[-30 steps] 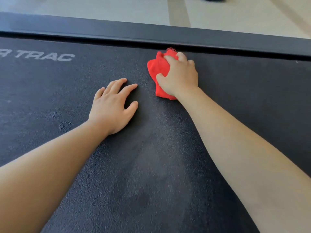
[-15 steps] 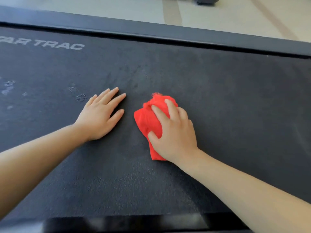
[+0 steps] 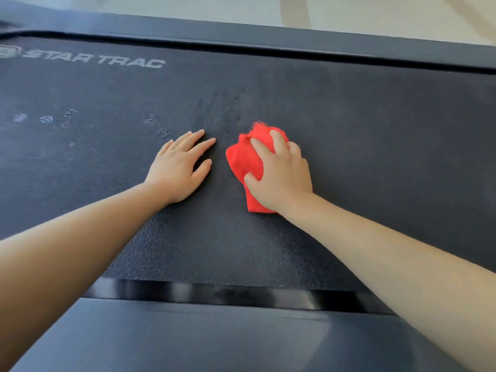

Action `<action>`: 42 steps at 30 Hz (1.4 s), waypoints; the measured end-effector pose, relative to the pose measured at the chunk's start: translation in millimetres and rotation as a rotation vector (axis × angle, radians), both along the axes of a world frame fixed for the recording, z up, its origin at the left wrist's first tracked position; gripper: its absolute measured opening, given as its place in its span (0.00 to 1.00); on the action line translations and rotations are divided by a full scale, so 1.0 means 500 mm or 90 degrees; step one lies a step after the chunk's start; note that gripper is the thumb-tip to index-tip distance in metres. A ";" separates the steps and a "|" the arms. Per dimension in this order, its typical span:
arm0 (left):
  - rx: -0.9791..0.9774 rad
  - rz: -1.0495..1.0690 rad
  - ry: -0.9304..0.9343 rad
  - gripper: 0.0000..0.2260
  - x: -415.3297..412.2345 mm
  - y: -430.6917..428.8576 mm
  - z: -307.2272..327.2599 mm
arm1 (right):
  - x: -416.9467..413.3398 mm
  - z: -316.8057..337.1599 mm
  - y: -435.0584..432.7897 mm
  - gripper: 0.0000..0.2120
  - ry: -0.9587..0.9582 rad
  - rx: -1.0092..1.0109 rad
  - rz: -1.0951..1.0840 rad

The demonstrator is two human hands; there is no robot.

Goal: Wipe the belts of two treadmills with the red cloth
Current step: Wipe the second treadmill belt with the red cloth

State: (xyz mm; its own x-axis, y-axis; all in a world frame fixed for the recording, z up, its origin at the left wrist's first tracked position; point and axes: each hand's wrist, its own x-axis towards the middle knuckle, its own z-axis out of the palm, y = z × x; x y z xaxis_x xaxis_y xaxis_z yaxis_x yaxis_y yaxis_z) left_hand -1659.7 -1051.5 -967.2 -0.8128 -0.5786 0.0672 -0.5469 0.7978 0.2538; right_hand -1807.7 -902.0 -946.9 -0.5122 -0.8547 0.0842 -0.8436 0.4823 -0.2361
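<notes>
A bunched red cloth (image 3: 243, 159) lies on the dark textured treadmill belt (image 3: 375, 157), near its middle. My right hand (image 3: 279, 173) grips the cloth from above, fingers curled over it and thumb hooked into its near side, pressing it on the belt. Just left of the cloth, my left hand (image 3: 179, 167) rests flat on the belt with straight fingers, holding nothing. Pale smudges (image 3: 47, 118) mark the belt to the left, below the grey STAR TRAC lettering (image 3: 94, 60).
A black side rail (image 3: 268, 36) runs along the belt's far edge, with pale floor (image 3: 214, 9) beyond it. A second dark rail (image 3: 214, 336) lies along the near edge, below a glossy strip (image 3: 214, 291). Only this one treadmill is in view.
My right hand has dragged the cloth from the far rail back toward me, to the belt's middle. My left hand stays flat on the belt. The view has tilted to show the near rail.
</notes>
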 end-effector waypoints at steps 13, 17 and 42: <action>0.017 0.007 0.020 0.21 0.013 0.007 0.001 | 0.093 0.000 0.093 0.32 0.002 0.007 0.032; 0.015 0.007 0.019 0.22 0.020 0.007 -0.002 | 0.068 -0.001 0.024 0.32 -0.007 -0.008 -0.024; -0.014 0.037 0.015 0.28 -0.190 -0.296 -0.011 | -0.252 -0.013 -0.431 0.29 -0.009 -0.070 -0.118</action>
State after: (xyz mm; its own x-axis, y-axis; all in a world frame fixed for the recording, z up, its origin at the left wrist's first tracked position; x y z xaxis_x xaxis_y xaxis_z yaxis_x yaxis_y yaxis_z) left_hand -1754.9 -1199.7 -972.6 -0.7764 -0.6224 0.0990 -0.5863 0.7709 0.2489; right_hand -1933.8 -1117.6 -953.5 -0.6619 -0.7314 0.1639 -0.7389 0.6000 -0.3067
